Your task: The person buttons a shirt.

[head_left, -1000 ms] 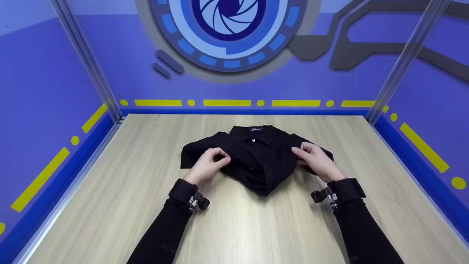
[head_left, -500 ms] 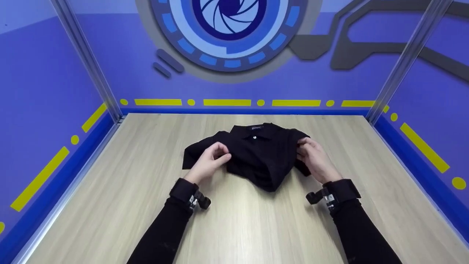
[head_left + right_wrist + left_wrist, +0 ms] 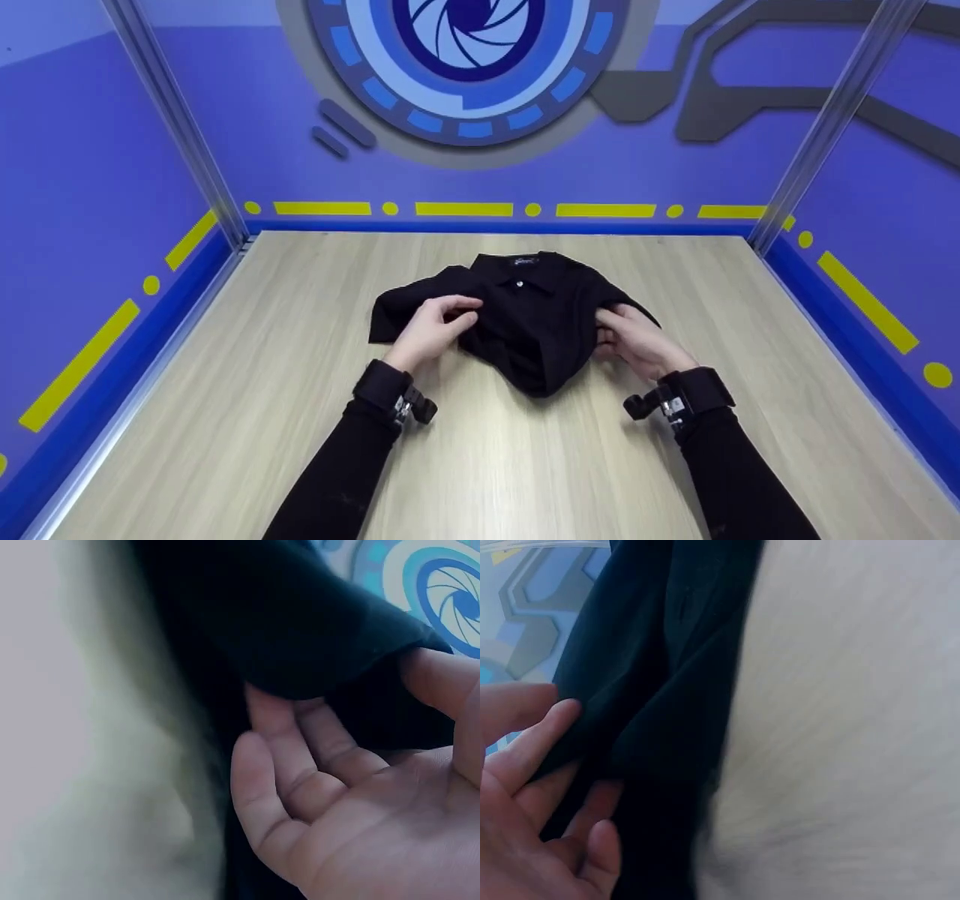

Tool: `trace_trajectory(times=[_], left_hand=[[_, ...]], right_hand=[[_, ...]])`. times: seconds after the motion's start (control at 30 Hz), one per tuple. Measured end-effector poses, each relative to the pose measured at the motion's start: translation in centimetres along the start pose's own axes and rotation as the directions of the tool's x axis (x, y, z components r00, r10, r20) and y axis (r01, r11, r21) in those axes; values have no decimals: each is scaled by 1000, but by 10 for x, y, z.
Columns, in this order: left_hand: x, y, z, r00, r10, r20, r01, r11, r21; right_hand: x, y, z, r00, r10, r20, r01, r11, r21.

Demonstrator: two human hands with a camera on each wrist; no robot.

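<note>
A black polo shirt [image 3: 510,315] lies bunched in the middle of the table, its collar and label toward the back wall. At its left side my left hand [image 3: 431,330] touches the cloth with loosely bent fingers, and thumb and forefinger stand slightly apart. In the left wrist view, the lower fingers [image 3: 602,847] rest against dark folds. My right hand [image 3: 641,337] reaches under the shirt's right sleeve. Fabric drapes over its relaxed fingers [image 3: 277,731] in the right wrist view, hiding some fingertips. The thumb lies by the cloth's edge there.
The shirt rests on a light wood table [image 3: 480,472]. Blue-purple panels with yellow stripes enclose the back and both sides, and metal posts [image 3: 187,127] stand at the rear corners. Each wrist wears a black strap [image 3: 382,386] with a small camera.
My right hand has slipped from the outside of the right sleeve to beneath it, and that sleeve now drapes over it. My left hand has shifted slightly right, its thumb and forefinger less curled.
</note>
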State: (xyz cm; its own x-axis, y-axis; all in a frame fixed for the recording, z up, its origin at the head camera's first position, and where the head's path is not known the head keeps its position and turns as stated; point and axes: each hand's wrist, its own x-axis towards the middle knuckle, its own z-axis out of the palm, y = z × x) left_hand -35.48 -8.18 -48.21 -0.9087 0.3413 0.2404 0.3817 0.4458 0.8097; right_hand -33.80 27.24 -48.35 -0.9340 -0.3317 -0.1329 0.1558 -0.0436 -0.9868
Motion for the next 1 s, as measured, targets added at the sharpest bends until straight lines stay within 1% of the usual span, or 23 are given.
trace_trajectory(times=[0.07,0.13,0.23,0.33,0.4,0.47,0.53,0.57,0.6,0.63,0.67,0.7,0.73,0.77,0.83,0.87,0.9,0.93,1.0], left_hand=[[1,3,-2,1000,20,-20,-20,1000,10],[2,6,-5,998,47,-43,-46,999,13],[4,9,-11,993,79,-86,-81,997,-20],[5,12,-17,987,95,-132,-109,989,-103],[6,13,-21,980,110,-167,-142,970,-195],[7,14,-27,969,137,-207,-192,941,-278],[7,16,-32,954,162,-252,-239,920,-312],[7,17,-34,946,177,-273,-256,921,-292],[6,18,-35,940,186,-287,-261,932,-251],[6,18,-36,938,188,-293,-255,944,-208],[5,18,-36,939,183,-292,-238,957,-165],[4,18,-35,944,169,-282,-211,970,-124],[4,17,-34,953,148,-264,-178,980,-92],[3,14,-31,961,120,-249,-139,988,-60],[3,7,-25,975,43,-219,-58,996,-62],[3,3,-22,975,1,-221,-14,998,-59],[3,-2,-19,973,-49,-227,38,998,-53],[2,-6,-16,966,-99,-239,93,995,-39],[0,-12,-14,943,-201,-265,205,979,-11]], right_hand=[[0,0,0,999,-33,24,32,998,54],[0,0,1,997,-73,18,71,993,94],[1,-3,3,989,-141,-47,146,981,125],[1,-7,3,969,-204,-138,227,959,173],[1,-10,2,953,-240,-184,279,932,231],[1,-14,1,932,-282,-226,341,894,290],[0,-19,-1,906,-325,-273,405,854,327],[0,-21,-1,893,-344,-290,432,837,337],[0,-23,-1,883,-358,-305,452,824,341],[-1,-24,-1,875,-365,-319,464,819,337],[-1,-24,-1,872,-362,-328,465,822,328],[-1,-24,0,877,-351,-327,453,831,323],[-1,-24,0,889,-335,-311,430,843,322],[0,-23,0,905,-314,-286,397,863,311],[0,-19,0,938,-251,-239,312,913,264],[0,-17,0,953,-218,-211,266,934,238],[1,-15,-1,964,-181,-193,220,954,202],[1,-13,-2,973,-148,-175,177,970,166],[1,-10,-4,983,-87,-164,102,991,82]])
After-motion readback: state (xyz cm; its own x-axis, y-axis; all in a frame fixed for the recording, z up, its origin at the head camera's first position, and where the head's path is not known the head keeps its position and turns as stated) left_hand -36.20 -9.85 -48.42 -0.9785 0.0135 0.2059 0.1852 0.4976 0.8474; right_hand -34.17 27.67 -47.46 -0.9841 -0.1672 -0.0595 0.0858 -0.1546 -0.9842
